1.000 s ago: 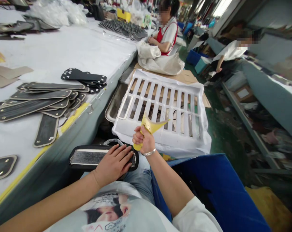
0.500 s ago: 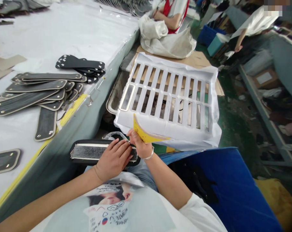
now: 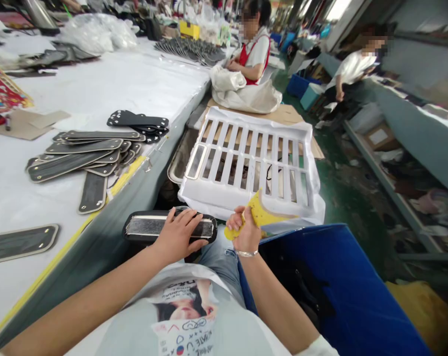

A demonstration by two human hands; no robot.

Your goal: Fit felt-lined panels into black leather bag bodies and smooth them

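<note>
A long black piece with rounded ends (image 3: 142, 225) lies across my lap, a grey strip with pale edges along its top. My left hand (image 3: 179, 235) rests on the right half of it, palm down with the fingers spread. To the right, my right hand (image 3: 245, 231) is closed on a thin yellow sheet (image 3: 264, 212), which points up and to the right in front of the white slotted rack. The two hands are apart. One dark strip with a pale border (image 3: 196, 161) lies at the left end of the white slotted rack (image 3: 224, 195).
Dark strips with metal studs (image 3: 73, 160) are piled on the white table (image 3: 23, 198) at left, near black studded pieces (image 3: 135, 119). A blue bin (image 3: 342, 277) stands at my right. A person in a red apron (image 3: 251, 54) sits ahead; another person (image 3: 353, 69) is farther right.
My right hand has moved right, away from my left hand and the black piece, with the yellow sheet in it. My left hand's fingers have spread. The view has tilted up.
</note>
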